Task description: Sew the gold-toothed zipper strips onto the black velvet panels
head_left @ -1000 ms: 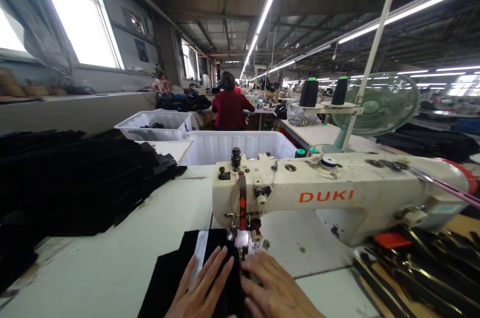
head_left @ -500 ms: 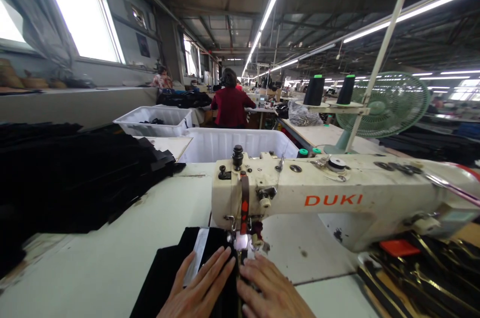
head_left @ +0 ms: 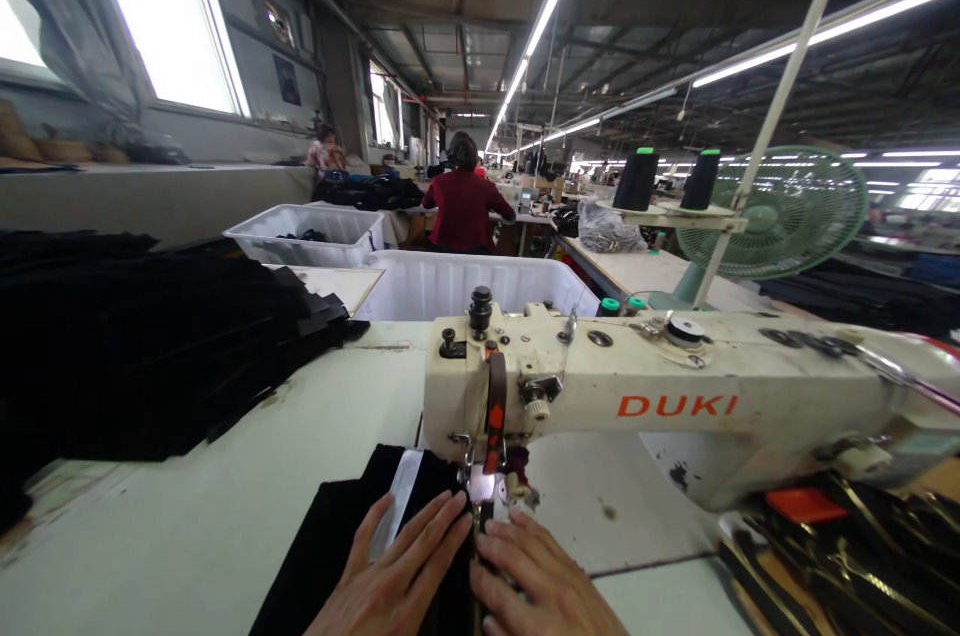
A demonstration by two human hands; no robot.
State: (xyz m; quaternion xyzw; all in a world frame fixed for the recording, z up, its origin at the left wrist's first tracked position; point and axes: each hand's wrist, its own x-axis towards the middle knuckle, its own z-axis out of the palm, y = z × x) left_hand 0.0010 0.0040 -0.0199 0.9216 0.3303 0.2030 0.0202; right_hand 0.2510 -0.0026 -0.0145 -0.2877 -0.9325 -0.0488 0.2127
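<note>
My left hand (head_left: 401, 561) lies flat with fingers extended on a piece of black fabric (head_left: 322, 526), pressing it to the sewing table. A pale strip (head_left: 397, 501) runs across that fabric beside my thumb. My right hand (head_left: 536, 571) rests just right of it, fingers stretched over a dark zipper tape (head_left: 486, 513) with a gold-coloured edge. Both sets of fingertips are close in front of the lit needle area of the white sewing machine (head_left: 600, 386). The presser foot is hard to make out in the glare.
A heap of black fabric pieces (head_left: 150, 336) covers the table's left side. Gold-toothed zippers (head_left: 847, 556) are piled at the right, with an orange-red item (head_left: 806, 504) on top. Behind the machine stand white bins (head_left: 480, 281), thread cones (head_left: 636, 181), a green fan (head_left: 772, 211) and a seated person (head_left: 463, 206).
The view has shifted slightly, so the machine appears a little further right. Both hands keep nearly the same pose on the fabric and zipper tape.
</note>
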